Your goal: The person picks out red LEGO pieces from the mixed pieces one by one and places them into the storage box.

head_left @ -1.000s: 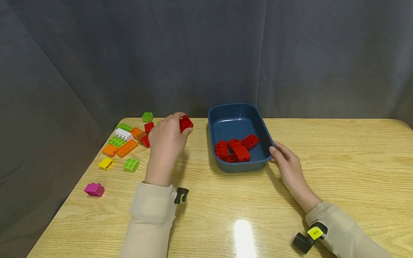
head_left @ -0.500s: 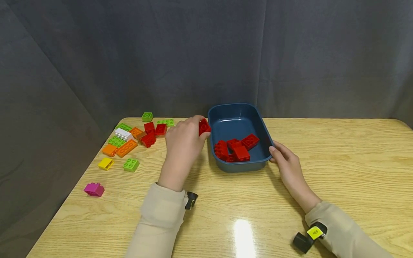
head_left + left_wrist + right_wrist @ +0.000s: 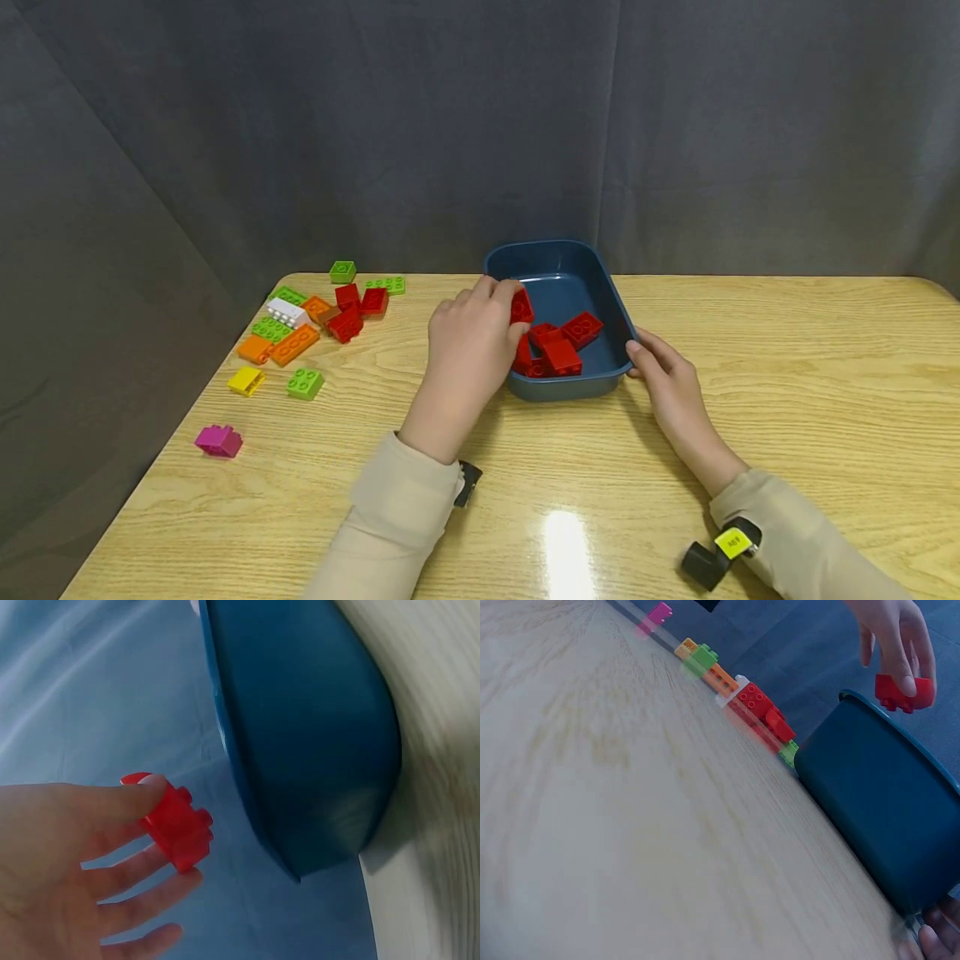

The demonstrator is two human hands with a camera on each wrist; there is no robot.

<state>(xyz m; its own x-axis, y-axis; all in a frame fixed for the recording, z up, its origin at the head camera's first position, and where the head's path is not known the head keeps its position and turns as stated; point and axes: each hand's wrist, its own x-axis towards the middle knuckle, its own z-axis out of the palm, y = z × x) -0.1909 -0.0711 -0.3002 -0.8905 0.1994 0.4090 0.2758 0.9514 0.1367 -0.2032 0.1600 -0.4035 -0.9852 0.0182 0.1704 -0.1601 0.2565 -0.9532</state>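
Grey cloth (image 3: 480,133) hangs behind wooden table (image 3: 817,375) and tub (image 3: 570,388).

blue bin (image 3: 562,390): left rim partly behind left grip (image 3: 474,340) | right grip (image 3: 940,937): cropped, right wrist view

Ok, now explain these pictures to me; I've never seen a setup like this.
There's no machine here, just a person's bare hands, with a camera worn on the head and one on each wrist. The wide picture comes from the head, looking forward and down. One close-up comes from the left wrist; the other, a tilted view low across the table, from the right wrist.

The left hand pinches a red brick, raised above the rim of a blue tub. The right hand grips the tub's near right corner. More red bricks lie inside. On the table's left side lie others: red, green, orange, white, a yellow brick and a pink brick.
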